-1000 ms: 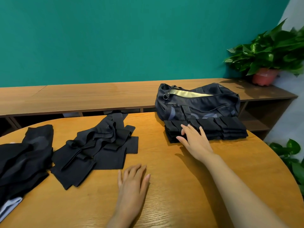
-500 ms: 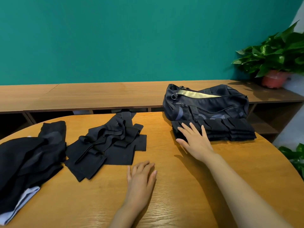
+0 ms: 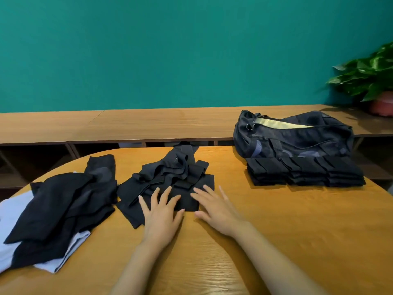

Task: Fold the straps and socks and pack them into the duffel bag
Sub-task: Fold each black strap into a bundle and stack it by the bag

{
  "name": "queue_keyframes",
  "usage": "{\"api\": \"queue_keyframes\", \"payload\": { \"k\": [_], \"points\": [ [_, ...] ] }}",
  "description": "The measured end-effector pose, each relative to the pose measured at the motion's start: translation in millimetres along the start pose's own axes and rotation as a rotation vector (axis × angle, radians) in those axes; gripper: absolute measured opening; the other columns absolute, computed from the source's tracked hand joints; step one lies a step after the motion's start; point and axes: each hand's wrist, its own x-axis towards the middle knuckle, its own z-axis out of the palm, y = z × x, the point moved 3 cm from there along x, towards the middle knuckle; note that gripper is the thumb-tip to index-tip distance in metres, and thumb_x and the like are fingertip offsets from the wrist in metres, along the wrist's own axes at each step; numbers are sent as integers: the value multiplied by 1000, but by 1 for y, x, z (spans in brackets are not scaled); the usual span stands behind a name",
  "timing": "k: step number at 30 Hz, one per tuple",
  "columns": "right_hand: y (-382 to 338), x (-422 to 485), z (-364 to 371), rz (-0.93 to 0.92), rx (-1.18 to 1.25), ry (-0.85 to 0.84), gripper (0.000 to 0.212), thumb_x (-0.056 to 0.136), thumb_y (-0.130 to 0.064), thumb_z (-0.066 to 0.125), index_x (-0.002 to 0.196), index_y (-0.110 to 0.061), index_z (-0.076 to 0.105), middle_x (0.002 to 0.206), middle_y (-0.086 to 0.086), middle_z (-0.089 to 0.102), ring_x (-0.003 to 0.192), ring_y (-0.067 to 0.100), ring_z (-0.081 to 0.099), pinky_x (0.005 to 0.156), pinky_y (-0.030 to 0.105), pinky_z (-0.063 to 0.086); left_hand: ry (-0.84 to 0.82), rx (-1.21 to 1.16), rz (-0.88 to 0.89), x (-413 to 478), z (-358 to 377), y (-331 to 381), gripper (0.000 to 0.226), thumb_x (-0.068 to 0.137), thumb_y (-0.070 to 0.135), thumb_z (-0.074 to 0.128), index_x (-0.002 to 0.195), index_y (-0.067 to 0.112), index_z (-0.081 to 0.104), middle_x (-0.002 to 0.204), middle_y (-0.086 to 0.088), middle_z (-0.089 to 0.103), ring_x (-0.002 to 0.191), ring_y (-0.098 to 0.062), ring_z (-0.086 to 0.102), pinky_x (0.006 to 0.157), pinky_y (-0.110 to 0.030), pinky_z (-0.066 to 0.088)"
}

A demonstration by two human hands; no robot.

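Fingers (image 3: 168,191) of the left hand (image 3: 162,218) spread apart, flat, tips pressing on the near edge of the loose straps (image 3: 170,182), gripping nothing. Fingers (image 3: 207,193) of the right hand (image 3: 217,211) likewise splayed and flat, tips lying on the near right corner of the same heap, thumb on bare wood just beside it, nothing clamped. Both hands side by side, close together but apart, palms down on the worktop (image 3: 276,231), bare forearms running back toward the near edge. Straps in a rumpled black pile at the middle of the worktop, flat pieces below and a crumpled band on top, one end reaching the far edge. Left of that, touching or nearly so, a looser pile of dark socks (image 3: 63,209) over pale cloth (image 3: 12,211), near the left edge. Well apart to the right, a neat stack (image 3: 304,173) of folded black pieces in a row, set against the near side of the duffel (image 3: 293,137). Duffel dark blue, lying at the far right of the worktop, zip parted with a yellowish lining showing along the top. Beyond, a low wooden shelf (image 3: 148,124) along a teal wall (image 3: 170,50), with a potted plant (image 3: 370,79) at its far right end.
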Motion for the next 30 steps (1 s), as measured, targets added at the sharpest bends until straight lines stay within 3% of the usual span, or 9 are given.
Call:
{"api": "queue_keyframes", "payload": {
  "k": [5, 12, 16, 19, 21, 23, 25, 27, 30],
  "points": [
    [-14, -4, 15, 25, 13, 23, 60, 100, -54, 35, 154, -32, 20, 157, -13, 28, 149, 11, 9, 121, 44, -4, -74, 89, -57, 4, 6, -16, 54, 99, 57, 30, 149, 36, 32, 162, 6, 14, 149, -22, -3, 109, -65, -13],
    [22, -52, 8, 85, -58, 169, 69, 90, -64, 5, 130, -35, 52, 122, -20, 52, 121, 0, 42, 122, 37, 0, -9, -7, -89, 0, 12, -24, 43, 99, 48, 40, 136, 30, 52, 152, 4, 38, 149, -19, 11, 110, -65, -10],
    [33, -47, 4, 105, -37, 280, 50, 95, -58, 20, 105, -32, 61, 103, -19, 55, 105, 4, 49, 120, 41, 18, 69, -42, -77, 4, 8, -11, 33, 98, 39, 49, 125, 25, 63, 145, 0, 47, 145, -27, 22, 112, -62, -10],
    [25, -36, 2, 105, -7, 292, 37, 97, -50, 37, 122, -29, 55, 122, -14, 50, 120, 6, 43, 121, 38, 17, 90, -37, 35, 14, 3, 10, 35, 100, 35, 45, 131, 25, 59, 146, 3, 46, 145, -22, 24, 113, -58, -13],
    [20, -28, 2, 129, 7, 275, 45, 98, -49, 40, 137, -28, 46, 140, -10, 41, 135, 9, 34, 121, 36, 12, 14, 3, 107, 24, 6, 25, 40, 103, 37, 36, 140, 28, 48, 153, 8, 36, 147, -17, 15, 112, -57, -16],
    [19, -23, 8, 170, -10, 179, 61, 96, -57, 27, 150, -30, 28, 158, -8, 24, 147, 13, 15, 121, 40, 5, -76, 64, 134, 33, 13, 32, 45, 104, 42, 27, 148, 32, 35, 158, 11, 25, 149, -18, 7, 111, -60, -17],
    [23, -26, 18, 196, -25, 74, 78, 87, -70, 1, 155, -34, 8, 163, -10, 4, 150, 15, -5, 120, 45, -4, -162, 118, 110, 40, 20, 32, 48, 104, 46, 21, 151, 35, 25, 160, 11, 18, 150, -20, 2, 109, -62, -18],
    [33, -36, 26, 230, -30, 40, 94, 73, -77, -23, 154, -36, -1, 163, -12, -3, 149, 14, -11, 118, 46, -8, -202, 137, 85, 43, 26, 29, 50, 104, 48, 20, 152, 37, 19, 161, 12, 15, 150, -21, 1, 108, -64, -18],
    [48, -60, 25, 280, -48, 41, 104, 64, -80, -33, 154, -38, -3, 162, -14, -5, 149, 14, -13, 118, 47, -11, -208, 141, 83, 43, 30, 26, 50, 104, 48, 20, 153, 38, 17, 161, 13, 14, 150, -20, 0, 108, -64, -18]
  ]
}}
